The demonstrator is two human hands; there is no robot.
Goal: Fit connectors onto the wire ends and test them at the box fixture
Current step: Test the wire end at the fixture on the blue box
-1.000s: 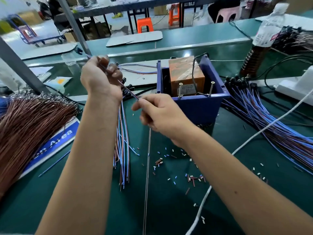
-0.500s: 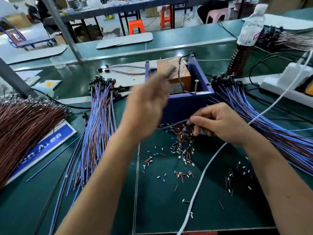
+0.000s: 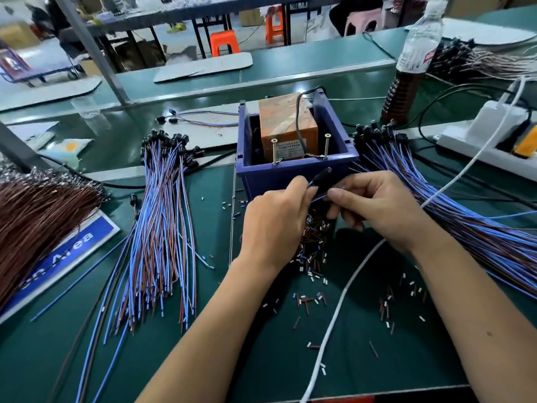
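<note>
A blue wire (image 3: 322, 196) with a black connector (image 3: 323, 173) at its end is held just in front of the blue box (image 3: 296, 173). It is pinched by the curled fingers of the left hand (image 3: 276, 219) and by the thumb and fingers of the right hand (image 3: 374, 207), the two hands almost touching. Inside the box an orange block (image 3: 286, 123) is seen, with two screws (image 3: 273, 151) standing upright at the near rim. A heap of small sleeves (image 3: 312, 245) lies on the green table (image 3: 232, 359) below the hands. Left of the box a wire bundle (image 3: 162, 228) is laid; right of it another bundle (image 3: 453, 210) is spread.
</note>
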